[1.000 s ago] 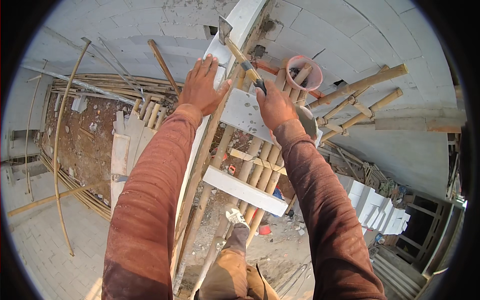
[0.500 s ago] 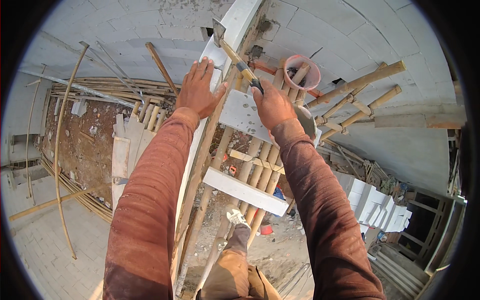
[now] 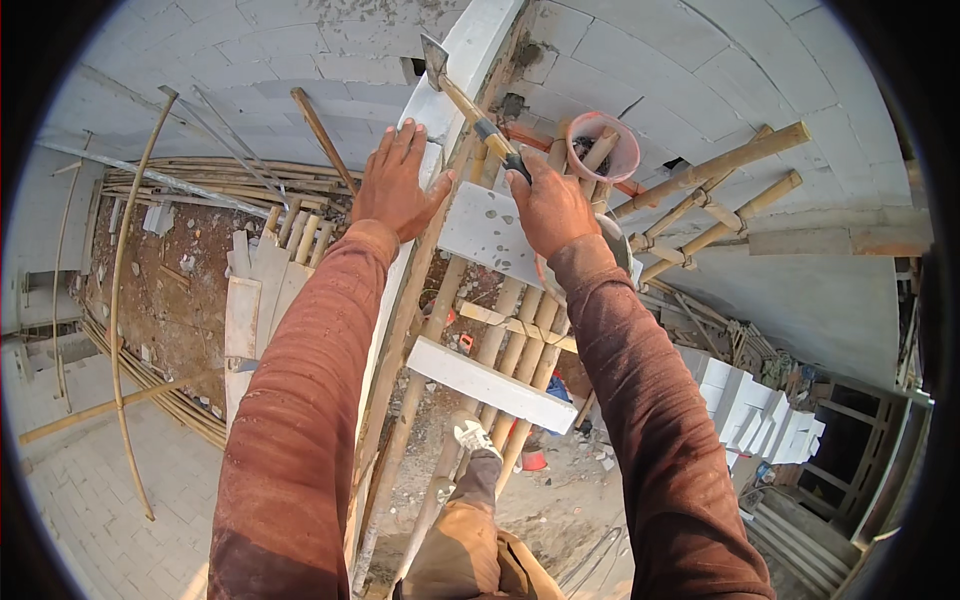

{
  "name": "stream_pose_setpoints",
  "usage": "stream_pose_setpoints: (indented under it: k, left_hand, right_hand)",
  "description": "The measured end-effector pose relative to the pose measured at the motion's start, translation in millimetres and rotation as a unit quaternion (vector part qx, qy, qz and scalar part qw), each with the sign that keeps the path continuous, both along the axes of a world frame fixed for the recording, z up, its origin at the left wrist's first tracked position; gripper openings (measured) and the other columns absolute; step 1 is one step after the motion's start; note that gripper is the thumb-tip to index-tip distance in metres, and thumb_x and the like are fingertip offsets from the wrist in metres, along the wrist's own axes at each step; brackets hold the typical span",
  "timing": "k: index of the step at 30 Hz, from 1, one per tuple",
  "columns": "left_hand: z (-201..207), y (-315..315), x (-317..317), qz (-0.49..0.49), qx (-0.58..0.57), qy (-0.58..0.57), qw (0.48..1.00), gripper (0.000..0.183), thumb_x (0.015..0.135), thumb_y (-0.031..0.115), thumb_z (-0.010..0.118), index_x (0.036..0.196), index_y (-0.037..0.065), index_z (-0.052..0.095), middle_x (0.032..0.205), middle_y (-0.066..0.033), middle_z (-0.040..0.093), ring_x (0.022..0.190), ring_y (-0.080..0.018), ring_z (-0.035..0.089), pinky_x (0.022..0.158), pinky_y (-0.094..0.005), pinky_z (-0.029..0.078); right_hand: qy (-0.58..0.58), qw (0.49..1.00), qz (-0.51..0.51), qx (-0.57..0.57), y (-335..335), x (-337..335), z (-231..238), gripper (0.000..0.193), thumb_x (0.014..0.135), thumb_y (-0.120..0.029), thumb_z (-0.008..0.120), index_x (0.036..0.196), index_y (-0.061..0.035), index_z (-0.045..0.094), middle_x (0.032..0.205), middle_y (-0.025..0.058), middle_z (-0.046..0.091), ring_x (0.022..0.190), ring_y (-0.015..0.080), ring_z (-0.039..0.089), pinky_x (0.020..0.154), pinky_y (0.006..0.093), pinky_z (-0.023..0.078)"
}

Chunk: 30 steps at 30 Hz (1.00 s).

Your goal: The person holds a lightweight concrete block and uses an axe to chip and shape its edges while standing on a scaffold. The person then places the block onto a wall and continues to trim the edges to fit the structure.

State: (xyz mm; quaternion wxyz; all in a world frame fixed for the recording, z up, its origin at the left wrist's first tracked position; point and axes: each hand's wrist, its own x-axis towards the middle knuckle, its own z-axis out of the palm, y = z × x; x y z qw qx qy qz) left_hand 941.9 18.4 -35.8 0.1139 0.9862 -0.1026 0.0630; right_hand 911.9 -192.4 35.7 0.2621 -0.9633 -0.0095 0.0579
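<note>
My left hand (image 3: 396, 180) lies flat, fingers stretched out, on top of a white block (image 3: 432, 158) in the narrow wall course. In my right hand (image 3: 553, 203) is a wooden-handled hammer (image 3: 487, 133) with a dark grip, its flat, wedge-like metal head over the white wall top (image 3: 468, 58) just ahead of my left fingertips. Whether the head touches the block I cannot tell. Beneath my right hand sits a white board (image 3: 488, 228) with grey mortar spots. A rounded container (image 3: 615, 240) is partly hidden behind my right wrist.
A pink bucket (image 3: 612, 140) stands beyond my right hand. Bamboo poles (image 3: 510, 350) form the scaffold under me, with a loose white block (image 3: 490, 384) across them and my shoe (image 3: 474, 437) on them. Bamboo ends (image 3: 740, 165) jut out at right; stacked white blocks (image 3: 755, 410) lie lower.
My right hand has shifted very slightly to the right with the hammer still in it. My left hand stays flat on the block.
</note>
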Motion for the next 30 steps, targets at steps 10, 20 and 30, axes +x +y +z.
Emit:
stream_pose_setpoints:
  k: [10, 20, 30]
  left_hand:
    - [1.2, -3.1, -1.2, -0.022, -0.036, -0.049, 0.998, 0.075, 0.094, 0.046, 0.058, 0.149, 0.001, 0.036, 0.156, -0.0181, 0.034, 0.145, -0.0360, 0.029, 0.119, -0.0435, 0.027]
    - [4.7, -5.4, -7.3, -0.013, -0.021, -0.032, 0.999, 0.079, 0.094, 0.052, 0.057, 0.153, 0.005, 0.032, 0.158, -0.0169, 0.030, 0.146, -0.0366, 0.026, 0.118, -0.0462, 0.026]
    - [-0.9, -3.3, -0.5, -0.018, 0.002, -0.050, 0.999, 0.078, 0.094, 0.056, 0.055, 0.153, 0.009, 0.033, 0.158, -0.0161, 0.031, 0.145, -0.0378, 0.028, 0.116, -0.0468, 0.028]
  right_hand:
    - [0.043, 0.998, -0.027, -0.031, -3.2, 16.0, -6.7, 0.037, 0.100, -0.034, 0.050, 0.128, -0.0108, 0.054, 0.100, 0.0230, 0.069, 0.099, 0.0426, 0.065, 0.088, 0.0521, 0.049]
    - [0.100, 0.995, -0.030, -0.005, -0.3, 14.7, 0.1, 0.032, 0.100, -0.033, 0.051, 0.123, -0.0100, 0.053, 0.106, 0.0237, 0.066, 0.104, 0.0426, 0.064, 0.091, 0.0521, 0.049]
    - [0.077, 0.997, -0.012, -0.022, -7.0, 23.6, -5.9, 0.035, 0.100, -0.034, 0.048, 0.125, -0.0100, 0.053, 0.097, 0.0230, 0.069, 0.095, 0.0423, 0.066, 0.085, 0.0527, 0.050]
